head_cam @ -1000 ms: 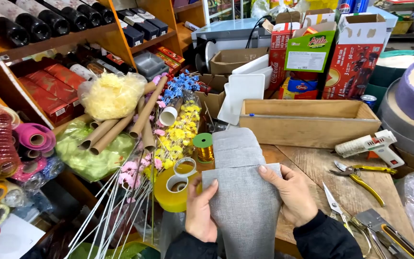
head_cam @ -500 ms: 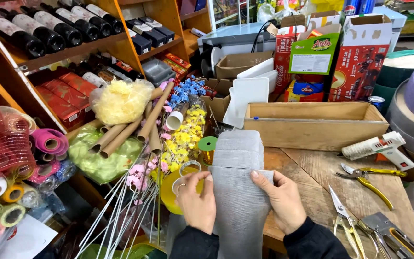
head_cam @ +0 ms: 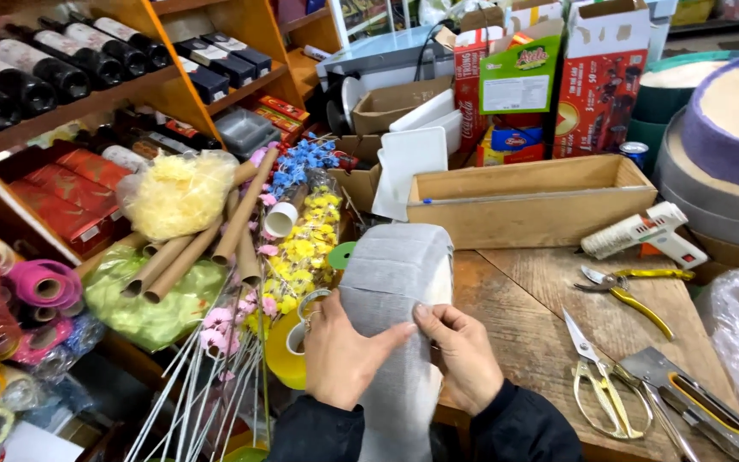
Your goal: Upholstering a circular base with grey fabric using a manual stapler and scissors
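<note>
Both hands have slid together; left hand [head_cam: 344, 352] and right hand [head_cam: 464, 355] pinch grey cloth [head_cam: 395, 282] draped over a roll on the table [head_cam: 523, 316]; cloth looks soft, light, best gripped at its edges

L + R hands [head_cam: 348, 351] [head_cam: 465, 355] moved inward, fingertips now meeting on grey fabric [head_cam: 395, 282].

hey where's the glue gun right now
The white glue gun lies on the wooden table at the right of the head view, in front of the long wooden box, just above the yellow-handled pliers.
</note>
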